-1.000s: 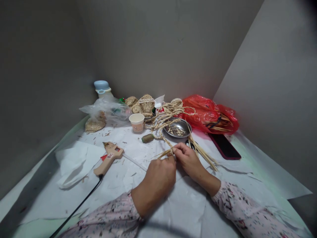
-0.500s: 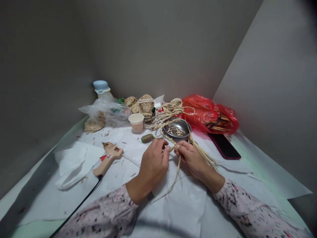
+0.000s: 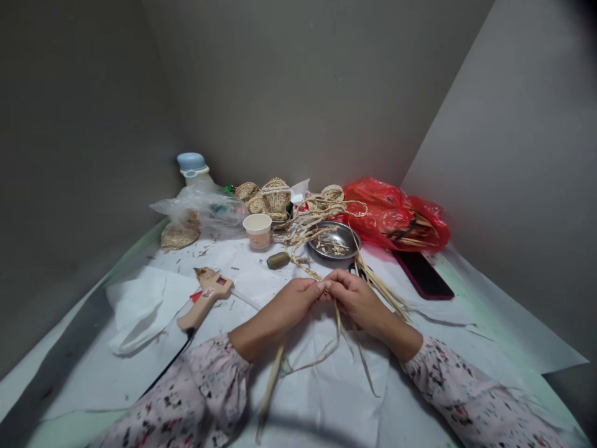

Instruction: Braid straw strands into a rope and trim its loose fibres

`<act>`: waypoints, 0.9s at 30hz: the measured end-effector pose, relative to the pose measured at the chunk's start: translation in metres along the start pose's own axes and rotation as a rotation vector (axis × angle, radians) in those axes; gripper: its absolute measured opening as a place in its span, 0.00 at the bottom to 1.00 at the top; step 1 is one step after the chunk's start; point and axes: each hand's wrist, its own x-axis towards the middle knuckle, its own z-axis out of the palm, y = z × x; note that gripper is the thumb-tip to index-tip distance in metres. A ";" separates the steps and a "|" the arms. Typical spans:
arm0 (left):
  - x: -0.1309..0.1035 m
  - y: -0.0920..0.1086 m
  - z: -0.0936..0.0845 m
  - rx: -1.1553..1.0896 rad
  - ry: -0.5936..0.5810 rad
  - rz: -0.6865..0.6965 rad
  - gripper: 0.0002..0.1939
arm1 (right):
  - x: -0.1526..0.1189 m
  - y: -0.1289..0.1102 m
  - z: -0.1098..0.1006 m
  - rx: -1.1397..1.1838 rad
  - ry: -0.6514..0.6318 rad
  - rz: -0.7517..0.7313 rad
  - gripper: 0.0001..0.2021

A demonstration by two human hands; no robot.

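A braided straw cord (image 3: 304, 266) runs from the pile at the back down to my fingers. My left hand (image 3: 298, 297) pinches the cord's near end, thumb toward the right hand. My right hand (image 3: 357, 298) grips the same spot, its fingertips meeting the left ones. Loose straw strands (image 3: 337, 323) hang below the hands toward me, and a wider strand (image 3: 270, 392) comes out under my left wrist. The exact crossing of the strands is hidden by the fingers.
A glue gun (image 3: 205, 302) lies at left. Behind stand a paper cup (image 3: 257, 231), a thread spool (image 3: 278, 260) and a metal bowl (image 3: 349, 239) with straw scraps. At right are a red plastic bag (image 3: 382, 211), a phone (image 3: 422, 274) and loose straw (image 3: 385, 292).
My left hand has turned lower and flatter, and its fingertips now meet the right hand's. A wide strand now shows under my left wrist, another below my right hand.
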 end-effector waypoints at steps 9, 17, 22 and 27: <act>0.003 -0.003 0.001 0.049 0.202 0.012 0.12 | 0.001 -0.006 -0.003 -0.141 0.016 0.043 0.13; 0.007 -0.015 0.001 0.049 0.296 -0.028 0.13 | -0.003 -0.011 0.006 -0.128 0.102 0.117 0.12; 0.006 -0.014 0.004 -0.227 0.279 -0.123 0.11 | -0.012 -0.010 0.016 -0.376 0.155 -0.108 0.08; 0.006 -0.016 0.003 -0.352 0.268 -0.114 0.12 | -0.019 -0.005 0.022 -0.712 0.088 -0.355 0.09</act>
